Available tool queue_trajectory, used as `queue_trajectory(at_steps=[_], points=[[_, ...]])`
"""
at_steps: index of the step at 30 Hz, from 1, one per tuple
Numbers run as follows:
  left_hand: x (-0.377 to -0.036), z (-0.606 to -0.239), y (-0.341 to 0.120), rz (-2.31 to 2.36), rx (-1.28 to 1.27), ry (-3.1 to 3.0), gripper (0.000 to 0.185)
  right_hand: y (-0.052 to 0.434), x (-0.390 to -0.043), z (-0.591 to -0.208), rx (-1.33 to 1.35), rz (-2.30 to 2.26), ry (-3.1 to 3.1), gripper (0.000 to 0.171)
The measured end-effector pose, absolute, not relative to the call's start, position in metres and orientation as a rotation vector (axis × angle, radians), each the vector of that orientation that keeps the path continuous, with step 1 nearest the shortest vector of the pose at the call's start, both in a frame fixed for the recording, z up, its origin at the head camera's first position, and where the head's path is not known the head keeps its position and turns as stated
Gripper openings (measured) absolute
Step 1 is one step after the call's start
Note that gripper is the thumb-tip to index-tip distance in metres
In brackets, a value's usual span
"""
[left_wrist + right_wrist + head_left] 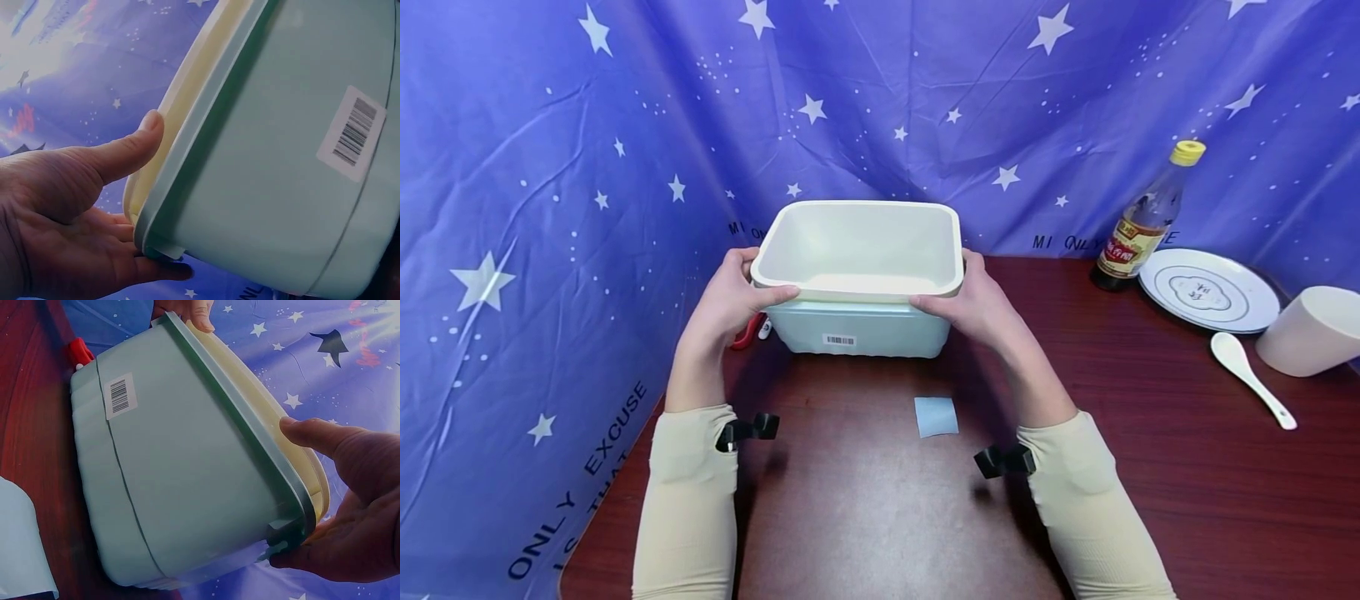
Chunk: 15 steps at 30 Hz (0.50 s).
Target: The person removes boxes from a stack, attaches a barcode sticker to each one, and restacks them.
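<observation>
A white plastic basin [857, 237] sits nested in a pale green plastic tub [887, 333], which has a barcode sticker [354, 134] on its near side. At the left end, my left hand [726, 292] grips the stacked rims, thumb along the white rim and fingers around the end. My right hand [973, 300] grips the opposite end in the same way. Both wrist views show the fingers reaching under the green rim. In the right wrist view, the underside of the tub [181, 456] is close over the dark red table.
A light blue paper square [936, 417] lies in front of the tub. Behind my left wrist a red object [748, 332] partly shows. To the right stand a sauce bottle [1138, 221], a plate [1210, 292], a white spoon [1251, 379] and a white cup [1311, 333]. A starry blue cloth hangs behind.
</observation>
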<state>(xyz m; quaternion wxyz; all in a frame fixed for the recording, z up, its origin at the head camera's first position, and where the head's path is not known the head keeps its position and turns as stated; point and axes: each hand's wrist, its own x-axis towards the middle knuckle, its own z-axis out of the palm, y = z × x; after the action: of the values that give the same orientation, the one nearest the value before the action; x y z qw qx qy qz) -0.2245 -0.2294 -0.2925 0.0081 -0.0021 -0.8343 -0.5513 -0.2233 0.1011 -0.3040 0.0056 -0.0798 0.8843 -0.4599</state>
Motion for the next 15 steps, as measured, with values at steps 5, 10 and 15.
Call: queue_trajectory(at_steps=[5,10,15], points=[[-0.227,-0.294,-0.23,-1.707,0.002,-2.611,0.097,0.101,-0.223,-0.304,-0.245,-1.439,2.769,0.103],[-0.225,-0.292,-0.23,-1.669,-0.044,-2.638,0.096,0.107,-0.223,-0.301,-0.278,-1.458,2.722,0.099],[-0.219,-0.283,-0.225,-1.386,-0.046,-2.751,0.109,0.12,-0.222,-0.294,-0.242,-1.396,2.706,0.099]])
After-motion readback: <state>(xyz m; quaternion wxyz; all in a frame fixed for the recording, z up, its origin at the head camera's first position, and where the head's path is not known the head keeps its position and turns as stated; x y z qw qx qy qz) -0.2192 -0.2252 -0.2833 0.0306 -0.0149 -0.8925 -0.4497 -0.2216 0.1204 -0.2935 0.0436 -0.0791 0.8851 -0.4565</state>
